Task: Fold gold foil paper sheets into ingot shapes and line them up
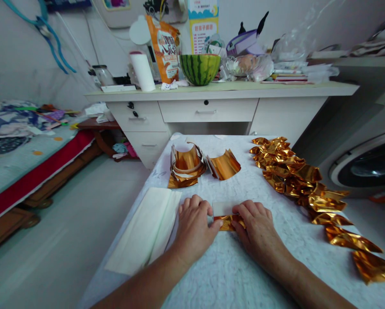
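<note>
Both hands rest on the cloth-covered table, at the two ends of a small gold foil sheet [227, 222] whose far part shows a pale side. My left hand [195, 221] presses its thumb on the left end, fingers bent on the cloth. My right hand [255, 223] pinches the right end between thumb and fingers. Beyond them lie a curled stack of gold foil sheets [186, 161] and a smaller curved stack [225, 165]. Left of my left hand is a flat stack of whitish paper [137, 231]. Folded gold foil pieces [287, 171] form a long row on the right.
A white desk [208, 110] stands behind the table, with half a watermelon [200, 68], an orange snack bag [164, 49] and a paper roll [142, 72] on it. A washing machine [369, 163] is at the right, a bed [28, 150] at the left.
</note>
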`<act>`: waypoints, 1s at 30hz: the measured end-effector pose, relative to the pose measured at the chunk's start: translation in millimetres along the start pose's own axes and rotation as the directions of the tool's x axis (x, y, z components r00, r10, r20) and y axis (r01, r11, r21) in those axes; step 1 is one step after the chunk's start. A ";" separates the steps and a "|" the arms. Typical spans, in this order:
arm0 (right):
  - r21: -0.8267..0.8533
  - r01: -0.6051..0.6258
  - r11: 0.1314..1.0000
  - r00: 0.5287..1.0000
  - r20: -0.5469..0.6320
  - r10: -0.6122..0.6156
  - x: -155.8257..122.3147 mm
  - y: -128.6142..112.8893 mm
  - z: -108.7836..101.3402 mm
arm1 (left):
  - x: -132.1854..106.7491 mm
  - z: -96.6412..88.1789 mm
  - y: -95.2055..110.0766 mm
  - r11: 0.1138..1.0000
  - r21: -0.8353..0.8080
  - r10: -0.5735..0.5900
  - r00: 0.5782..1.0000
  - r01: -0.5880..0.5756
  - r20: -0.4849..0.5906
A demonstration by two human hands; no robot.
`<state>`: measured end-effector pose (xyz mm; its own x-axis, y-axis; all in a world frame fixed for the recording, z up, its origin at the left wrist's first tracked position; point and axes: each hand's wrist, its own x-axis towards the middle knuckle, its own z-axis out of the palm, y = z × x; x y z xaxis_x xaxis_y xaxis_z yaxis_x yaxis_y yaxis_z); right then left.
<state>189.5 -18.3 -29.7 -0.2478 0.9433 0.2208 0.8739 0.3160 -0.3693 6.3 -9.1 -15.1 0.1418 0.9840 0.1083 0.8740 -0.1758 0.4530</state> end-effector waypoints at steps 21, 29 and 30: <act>-0.019 0.035 0.999 0.999 0.024 -0.035 0.1 7.3 3.5 | 0.6 9.1 0.6 0.977 -0.212 0.013 1.000 -0.019 -0.028; 0.008 0.008 1.000 0.999 0.035 -0.009 3.0 9.5 4.1 | 1.3 -0.4 -1.5 0.999 -0.022 0.023 1.000 -0.024 -0.012; 0.009 0.008 1.000 0.999 0.037 -0.008 2.9 9.5 3.7 | 0.7 -1.2 -0.9 1.000 -0.011 0.021 1.000 -0.021 -0.009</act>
<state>195.6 -12.2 -35.9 -0.2702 0.9439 0.1901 0.8683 0.3242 -0.3755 5.1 -8.3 -14.4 0.1558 0.9797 0.1262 0.8659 -0.1969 0.4599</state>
